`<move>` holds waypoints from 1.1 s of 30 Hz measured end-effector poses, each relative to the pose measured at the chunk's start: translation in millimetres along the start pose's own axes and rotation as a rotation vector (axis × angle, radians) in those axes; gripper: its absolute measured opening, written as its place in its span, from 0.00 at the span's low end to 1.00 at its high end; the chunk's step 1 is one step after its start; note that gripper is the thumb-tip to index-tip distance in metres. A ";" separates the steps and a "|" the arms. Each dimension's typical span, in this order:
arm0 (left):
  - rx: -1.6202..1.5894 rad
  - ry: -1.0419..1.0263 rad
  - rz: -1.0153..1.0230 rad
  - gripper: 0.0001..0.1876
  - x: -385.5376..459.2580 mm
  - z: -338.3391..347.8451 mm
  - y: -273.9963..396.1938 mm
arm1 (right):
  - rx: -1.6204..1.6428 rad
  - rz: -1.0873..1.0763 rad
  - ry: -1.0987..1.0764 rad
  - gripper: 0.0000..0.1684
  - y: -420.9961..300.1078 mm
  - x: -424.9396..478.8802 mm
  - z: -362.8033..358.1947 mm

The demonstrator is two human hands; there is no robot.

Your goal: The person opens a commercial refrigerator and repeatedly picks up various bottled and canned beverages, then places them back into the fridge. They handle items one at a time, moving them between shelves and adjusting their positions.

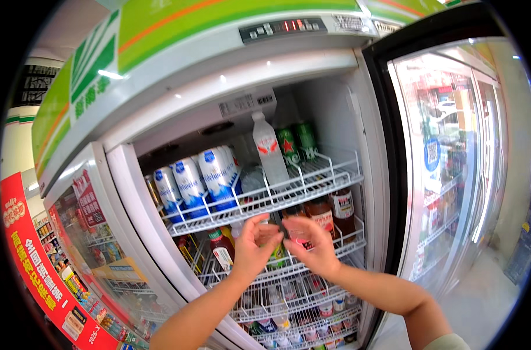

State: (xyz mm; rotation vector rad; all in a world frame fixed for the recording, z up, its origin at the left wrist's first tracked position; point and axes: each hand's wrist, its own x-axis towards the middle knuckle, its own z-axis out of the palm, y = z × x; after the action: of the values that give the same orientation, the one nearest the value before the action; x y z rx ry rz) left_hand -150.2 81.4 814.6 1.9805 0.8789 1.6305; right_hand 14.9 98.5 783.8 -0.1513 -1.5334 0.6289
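My left hand [257, 245] and my right hand [311, 245] are raised before the second wire shelf of an upright drinks cooler. Between their fingertips runs a narrow dark strip [279, 222]; whether they grip it or it lies behind them is unclear. Above them, the top wire shelf [265, 202] bears a clear plastic bottle [269, 151] with a white and red label, standing upright. White and blue beer cans [215, 179] stand left of it, green cans [288, 144] to its right. Behind my hands are bottles, among them one with dark red contents [221, 249] and a brown one [343, 210].
The cooler's glass door [440, 175] with a black frame stands open at the right. Lower wire shelves [291, 302] hold many small bottles and cups. A white door frame [151, 227] borders the left side, and a red sign [33, 253] stands farther left.
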 end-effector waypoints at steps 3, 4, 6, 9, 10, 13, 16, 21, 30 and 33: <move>0.026 0.104 -0.001 0.27 38.6 -16.0 28.1 | -0.142 -0.122 0.045 0.25 0.4 64.6 -2.9; -0.006 0.111 0.000 0.28 51.4 -18.6 30.6 | -0.211 -0.179 0.058 0.25 0.1 83.9 -8.0; 0.105 0.167 0.037 0.29 73.4 -22.9 26.1 | -0.283 -0.176 0.070 0.28 12.7 115.4 -16.4; 0.176 0.223 0.061 0.32 109.5 -11.9 12.2 | -0.348 -0.107 0.102 0.32 33.1 151.8 -31.5; 0.192 0.242 0.066 0.32 119.7 -11.3 9.9 | -0.408 -0.115 0.103 0.32 34.4 162.2 -31.2; 0.257 0.276 0.049 0.35 146.7 -7.5 5.1 | -0.468 0.010 0.113 0.33 44.3 188.2 -28.9; 0.310 0.284 0.008 0.39 168.6 -2.3 -6.1 | -0.630 0.128 0.109 0.37 66.2 206.4 -31.6; 0.286 0.307 -0.118 0.42 207.7 -0.3 -44.2 | -0.612 0.333 -0.016 0.43 114.4 230.7 -46.0; 0.027 0.176 -0.110 0.31 202.9 -17.0 -39.6 | -0.403 0.232 -0.169 0.40 115.3 236.5 -36.6; 0.030 0.228 0.013 0.31 194.1 -10.5 -27.8 | -0.481 0.017 -0.072 0.40 89.9 224.9 -34.9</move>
State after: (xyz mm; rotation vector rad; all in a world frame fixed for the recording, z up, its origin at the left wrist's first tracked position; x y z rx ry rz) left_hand -144.8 236.7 934.6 1.8475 0.9790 1.8887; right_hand 3.7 288.9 937.1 -0.5104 -1.7337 0.2705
